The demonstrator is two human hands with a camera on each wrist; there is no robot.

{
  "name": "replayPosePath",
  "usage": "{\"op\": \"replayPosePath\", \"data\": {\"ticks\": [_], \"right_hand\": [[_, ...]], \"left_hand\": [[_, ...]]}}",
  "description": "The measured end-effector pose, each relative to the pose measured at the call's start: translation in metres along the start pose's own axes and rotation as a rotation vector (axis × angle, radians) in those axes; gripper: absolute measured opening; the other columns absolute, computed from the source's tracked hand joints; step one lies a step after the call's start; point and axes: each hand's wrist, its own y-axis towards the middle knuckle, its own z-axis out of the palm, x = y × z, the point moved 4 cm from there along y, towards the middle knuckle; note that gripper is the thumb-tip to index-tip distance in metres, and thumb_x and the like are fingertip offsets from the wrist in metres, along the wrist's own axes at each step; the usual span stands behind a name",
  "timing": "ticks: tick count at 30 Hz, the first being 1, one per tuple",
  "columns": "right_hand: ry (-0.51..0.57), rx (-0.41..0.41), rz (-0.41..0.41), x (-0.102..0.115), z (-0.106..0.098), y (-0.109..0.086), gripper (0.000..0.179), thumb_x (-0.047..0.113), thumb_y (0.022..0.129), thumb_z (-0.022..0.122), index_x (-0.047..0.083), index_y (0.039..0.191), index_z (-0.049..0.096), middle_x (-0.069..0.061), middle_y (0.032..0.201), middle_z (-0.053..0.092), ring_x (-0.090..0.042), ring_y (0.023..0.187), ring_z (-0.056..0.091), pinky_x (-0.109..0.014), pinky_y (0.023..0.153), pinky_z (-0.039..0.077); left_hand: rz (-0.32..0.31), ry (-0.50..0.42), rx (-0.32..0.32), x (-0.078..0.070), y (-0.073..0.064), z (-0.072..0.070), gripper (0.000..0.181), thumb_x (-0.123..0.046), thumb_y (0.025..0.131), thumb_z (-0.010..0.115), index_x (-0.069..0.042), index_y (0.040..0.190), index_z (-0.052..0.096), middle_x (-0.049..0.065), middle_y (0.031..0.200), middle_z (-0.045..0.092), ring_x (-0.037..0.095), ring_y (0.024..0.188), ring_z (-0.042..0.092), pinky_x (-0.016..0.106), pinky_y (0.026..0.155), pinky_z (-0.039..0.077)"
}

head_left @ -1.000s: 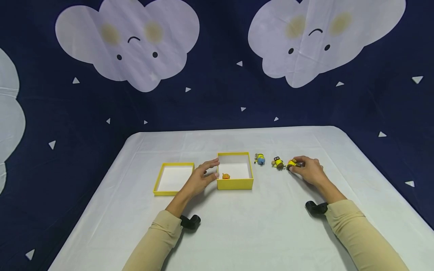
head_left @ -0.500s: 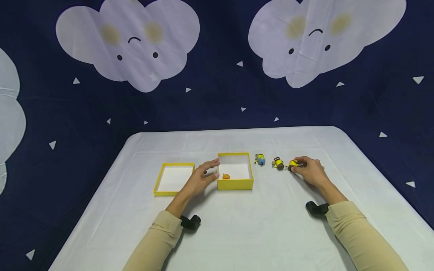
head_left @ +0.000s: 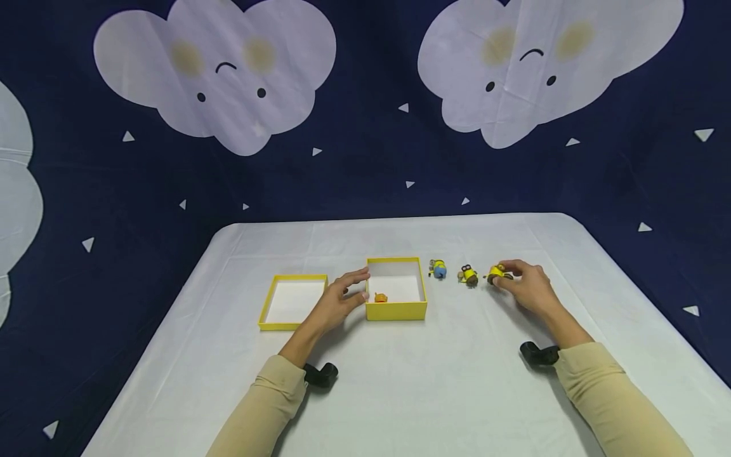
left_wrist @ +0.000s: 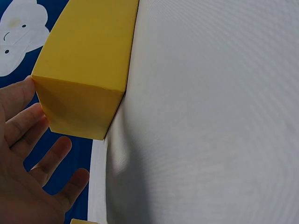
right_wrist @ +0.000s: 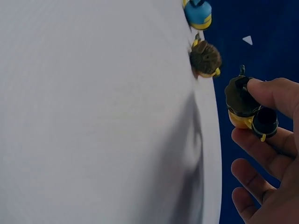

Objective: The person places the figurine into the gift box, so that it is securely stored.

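Observation:
My right hand (head_left: 528, 287) pinches a small yellow minion figurine (head_left: 495, 273) with a dark brown base (right_wrist: 240, 98), between thumb and fingers; in the right wrist view it shows beyond the table's edge. The figurine has a black round part (right_wrist: 265, 122) at its side. To its left are another brown-and-yellow minion figurine (head_left: 469, 276) and a blue-and-yellow one (head_left: 438, 269). My left hand (head_left: 335, 306) has its fingertips at the left wall of an uncovered yellow box (head_left: 396, 311), fingers spread and relaxed. A small orange figure (head_left: 381, 297) sits inside the box, near its front left corner.
A shallow yellow-rimmed lid (head_left: 264, 308), white inside, lies left of the box, partly behind my left hand. A white cloth (head_left: 445, 387) covers the table. Behind it hangs a dark blue curtain (head_left: 371, 127) with clouds and triangles.
My right hand has lifted the minion figurine slightly and shifted it a little to the right, away from the neighbouring one. The left hand and the box have stayed put.

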Motion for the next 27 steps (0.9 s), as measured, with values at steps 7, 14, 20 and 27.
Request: {"op": "replayPosePath", "data": {"ticks": [7,14,20,27], "right_hand": [[0.028,-0.024,-0.054,0.019,-0.004,-0.005,0.057,0.038,0.089,0.063,0.001,0.132,0.051,-0.024,0.125,0.056,-0.041,0.115,0.043,-0.054,0.089,0.037],[0.044,-0.041,-0.105,0.039,-0.004,-0.008,0.054,0.032,0.088,0.065,0.000,0.131,0.052,-0.025,0.124,0.058,-0.039,0.111,0.045,-0.051,0.085,0.039],[0.072,-0.026,-0.118,0.052,-0.003,-0.010,0.055,0.033,0.087,0.067,0.003,0.131,0.053,-0.022,0.124,0.060,-0.038,0.111,0.046,-0.049,0.085,0.040],[0.094,-0.014,-0.147,0.067,0.001,-0.012,0.053,0.031,0.086,0.068,0.005,0.130,0.054,-0.022,0.123,0.060,-0.039,0.112,0.046,-0.051,0.087,0.040]], "left_hand": [[-0.003,-0.010,0.006,0.000,-0.001,0.000,0.046,-0.019,0.094,0.058,-0.006,0.137,0.049,0.000,0.150,0.040,0.021,0.142,0.030,0.050,0.115,0.026],[0.003,-0.017,0.007,0.000,-0.001,0.000,0.045,-0.019,0.094,0.058,-0.008,0.137,0.049,0.003,0.150,0.040,0.022,0.142,0.030,0.052,0.115,0.026],[0.002,-0.009,0.002,0.000,0.000,0.000,0.045,-0.020,0.094,0.058,-0.010,0.137,0.050,0.001,0.150,0.041,0.022,0.142,0.031,0.051,0.115,0.027],[-0.002,0.011,0.000,0.000,0.000,0.000,0.046,-0.020,0.093,0.059,-0.008,0.137,0.049,-0.004,0.149,0.042,0.021,0.141,0.031,0.050,0.114,0.028]]}}
